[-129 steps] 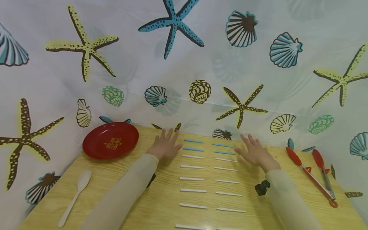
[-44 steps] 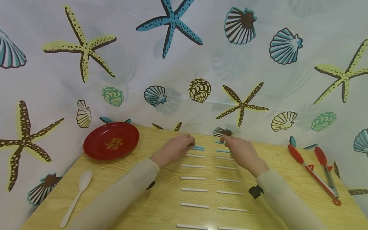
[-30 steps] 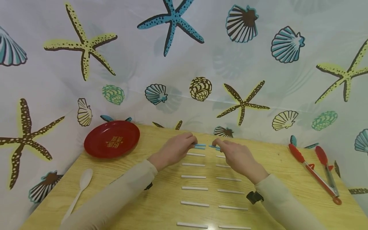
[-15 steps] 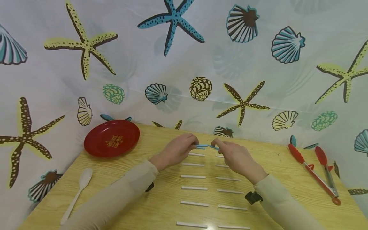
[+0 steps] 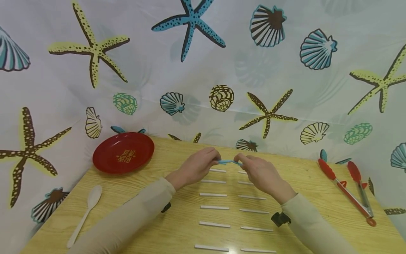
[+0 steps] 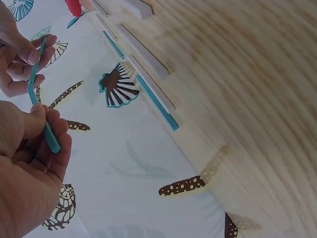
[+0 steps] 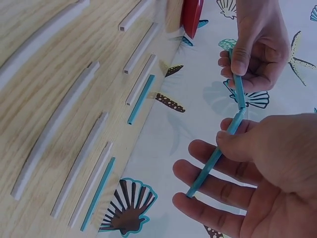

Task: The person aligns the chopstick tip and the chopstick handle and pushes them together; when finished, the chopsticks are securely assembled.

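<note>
Above the table (image 5: pixel 177 225), far side | left hand (image 5: pixel 196 166) pinches one blue stick (image 7: pixel 238 87); right hand (image 5: pixel 263 174) pinches another (image 7: pixel 203 172); ends meet, angled | likely light, stiff, snappable; grip close to the joint

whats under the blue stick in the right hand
Fingers of the right hand show beneath the blue stick; the thumb lies on top. Finger surfaces directly behind the stick, and the stretch beneath the thumb, are covered.

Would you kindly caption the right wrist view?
Left hand and right hand hold two blue sticks end to end; white sticks lie on the wooden table.
</note>
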`<state>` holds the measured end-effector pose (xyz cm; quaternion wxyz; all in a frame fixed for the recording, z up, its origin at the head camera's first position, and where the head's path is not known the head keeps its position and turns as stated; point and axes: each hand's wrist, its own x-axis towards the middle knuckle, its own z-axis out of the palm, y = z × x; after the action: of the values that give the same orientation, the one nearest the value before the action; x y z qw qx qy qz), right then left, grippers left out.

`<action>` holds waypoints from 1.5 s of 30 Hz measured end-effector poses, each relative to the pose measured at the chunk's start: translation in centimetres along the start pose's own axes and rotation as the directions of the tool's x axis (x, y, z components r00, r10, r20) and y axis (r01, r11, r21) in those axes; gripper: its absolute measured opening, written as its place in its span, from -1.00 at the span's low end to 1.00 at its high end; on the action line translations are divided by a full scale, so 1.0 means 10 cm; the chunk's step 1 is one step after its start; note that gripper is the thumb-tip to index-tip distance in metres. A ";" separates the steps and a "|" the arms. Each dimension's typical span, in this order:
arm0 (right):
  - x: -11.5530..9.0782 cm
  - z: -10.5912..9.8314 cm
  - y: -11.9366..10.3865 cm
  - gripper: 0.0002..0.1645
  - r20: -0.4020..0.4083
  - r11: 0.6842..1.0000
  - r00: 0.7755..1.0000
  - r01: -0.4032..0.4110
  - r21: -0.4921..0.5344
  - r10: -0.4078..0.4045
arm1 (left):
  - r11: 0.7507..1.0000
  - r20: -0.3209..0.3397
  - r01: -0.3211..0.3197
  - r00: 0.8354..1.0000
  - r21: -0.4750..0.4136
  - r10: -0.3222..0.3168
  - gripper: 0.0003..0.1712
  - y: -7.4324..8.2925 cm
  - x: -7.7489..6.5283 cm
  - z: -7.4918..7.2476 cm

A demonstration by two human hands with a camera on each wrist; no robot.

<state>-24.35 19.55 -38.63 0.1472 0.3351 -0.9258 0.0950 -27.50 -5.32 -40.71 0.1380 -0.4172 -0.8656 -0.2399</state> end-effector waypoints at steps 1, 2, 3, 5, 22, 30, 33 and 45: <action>0.00 0.00 0.00 -0.67 -0.010 1.000 1.000 0.003 -0.001 -0.003 | 1.000 0.000 -0.003 1.000 -0.001 0.003 -0.92 0.00 0.00 0.00; -0.01 0.01 0.00 -0.67 -0.022 1.000 1.000 0.007 -0.002 -0.007 | 1.000 0.000 -0.005 1.000 -0.001 0.005 -0.92 0.00 0.00 0.01; -0.01 0.01 0.00 -0.67 -0.033 1.000 0.999 0.012 -0.003 -0.012 | 1.000 0.001 -0.006 1.000 0.001 0.006 -0.92 0.00 0.00 0.01; -0.01 0.01 0.01 -0.69 -0.052 1.000 0.998 0.019 -0.010 -0.019 | 1.000 0.002 -0.007 1.000 0.004 0.007 -0.93 0.01 -0.01 0.01; 0.00 -0.04 0.00 -0.93 -0.111 0.997 0.994 -0.025 -0.069 0.017 | 0.994 0.001 -0.052 0.999 0.096 0.052 -0.93 0.06 -0.02 -0.04; -0.01 -0.02 0.04 -0.90 -0.163 0.994 0.981 0.098 -0.051 -0.105 | 0.993 -0.025 -0.071 0.997 0.090 0.073 -0.92 0.08 -0.02 -0.05; -0.01 -0.03 0.04 -0.89 -0.170 0.989 0.975 0.142 -0.032 -0.145 | 0.993 -0.023 -0.081 0.996 0.090 0.084 -0.92 0.09 -0.02 -0.06; -0.02 -0.04 0.02 -0.86 -0.155 0.981 0.969 0.196 -0.005 -0.195 | 0.983 -0.066 -0.154 0.985 0.096 0.161 -0.88 0.13 -0.03 -0.07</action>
<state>-24.24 19.96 -38.37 0.2254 0.4170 -0.8736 0.1103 -26.28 -5.21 -39.86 0.2073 -0.4686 -0.8342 -0.2040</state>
